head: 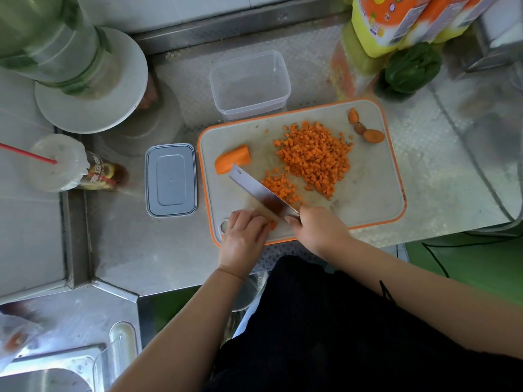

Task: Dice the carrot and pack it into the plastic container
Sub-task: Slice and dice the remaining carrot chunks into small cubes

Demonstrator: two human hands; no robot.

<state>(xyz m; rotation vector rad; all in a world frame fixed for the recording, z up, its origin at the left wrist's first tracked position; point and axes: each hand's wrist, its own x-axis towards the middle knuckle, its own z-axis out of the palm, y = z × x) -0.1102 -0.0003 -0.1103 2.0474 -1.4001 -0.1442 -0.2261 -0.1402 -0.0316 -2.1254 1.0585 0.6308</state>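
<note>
**Cleaver on the board, carrot under the left fingers**

The right hand [317,230] is wrapped round the handle of a cleaver [261,193], whose broad blade slants up and left across the near part of the cutting board [368,199]. The left hand [243,236] sits just beside it at the board's near edge, fingers curled down over a small bit of carrot [272,224] that peeps out orange between the knuckles and the blade; how much of it lies under the hand is hidden. The two hands are close, almost touching.

Just past the blade lies a small heap of diced carrot [280,186], and beyond that a much larger pile of dice [314,157] spread over the middle of the board. An uncut carrot chunk [232,159] rests near the board's left edge, by the tip of the blade. Three carrot ends [365,128] lie at the far right corner.

The clear plastic container [250,86] stands open on the steel counter [147,250] just behind the board, nothing in it. Its grey lid [170,179] lies flat just left of the board. Further left are a sealed cup with a red straw [56,162], a stack of white plates [93,103], and at the far right yellow bottles [396,21] above a green leafy vegetable [410,69]
</note>
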